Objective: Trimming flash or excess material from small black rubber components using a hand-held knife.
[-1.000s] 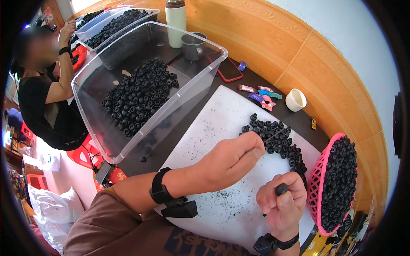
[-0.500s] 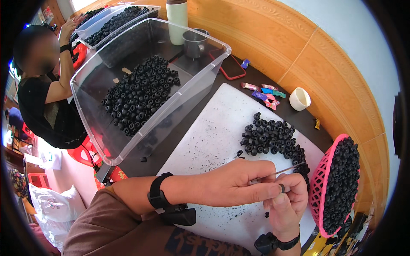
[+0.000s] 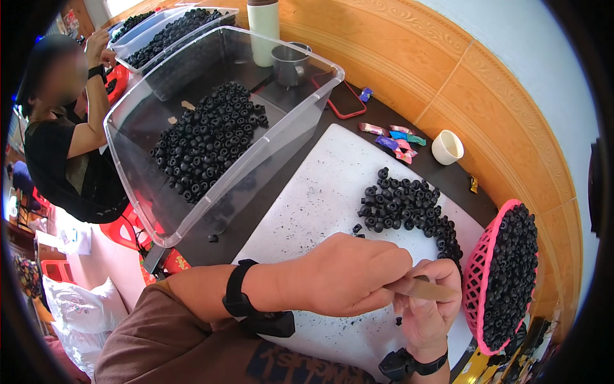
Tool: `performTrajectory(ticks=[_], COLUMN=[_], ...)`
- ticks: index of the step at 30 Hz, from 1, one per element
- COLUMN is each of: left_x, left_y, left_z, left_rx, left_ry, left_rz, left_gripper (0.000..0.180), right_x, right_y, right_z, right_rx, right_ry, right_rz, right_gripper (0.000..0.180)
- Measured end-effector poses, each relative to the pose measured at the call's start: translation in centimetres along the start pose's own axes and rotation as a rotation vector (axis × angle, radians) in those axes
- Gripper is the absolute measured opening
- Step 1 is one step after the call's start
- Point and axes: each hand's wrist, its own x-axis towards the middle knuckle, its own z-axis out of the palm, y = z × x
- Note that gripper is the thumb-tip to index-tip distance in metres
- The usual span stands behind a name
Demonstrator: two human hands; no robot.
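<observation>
My left hand is closed round a thin flat metal blade, its grip end hidden in my fingers. The blade's broad face lies across the fingers of my right hand. Those fingers are pinched on a small black ring-like part, mostly covered by the blade. Both hands meet above a white board strewn with dark scraps. Just beyond them lies a heap of the same black parts. To the right, a pink mesh basket is tilted and full of more parts.
A large clear tub of black parts stands to the left, with further filled bins behind. Along the wall are a metal mug, a pale bottle, a red-edged phone, wrapped sweets and a small cup. A co-worker sits at far left.
The blade has turned from edge-on to showing its flat face, and now crosses over the fingers of my right hand. My left hand has rolled, hiding its thumb. The right hand has barely moved.
</observation>
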Motion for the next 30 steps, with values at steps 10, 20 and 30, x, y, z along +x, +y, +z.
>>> performTrajectory(ticks=[10,20,30], left_x=[0.2,0.1,0.3], left_y=[0.3,0.3,-1.1], left_z=[0.2,0.2,1.1], left_rx=[0.237,0.236,0.348], left_ry=[0.042,0.031,0.010], left_rz=[0.107,0.105,-0.154], left_gripper=[0.020,0.022,0.020], right_x=[-0.2,-0.4,-1.3], right_y=[0.2,0.3,0.7], right_z=[-0.1,-0.5,0.1], right_rx=[0.036,-0.044,-0.086], right_ry=[-0.003,-0.021,-0.156], right_rz=[-0.014,-0.011,-0.065], right_gripper=[0.019,0.018,0.024])
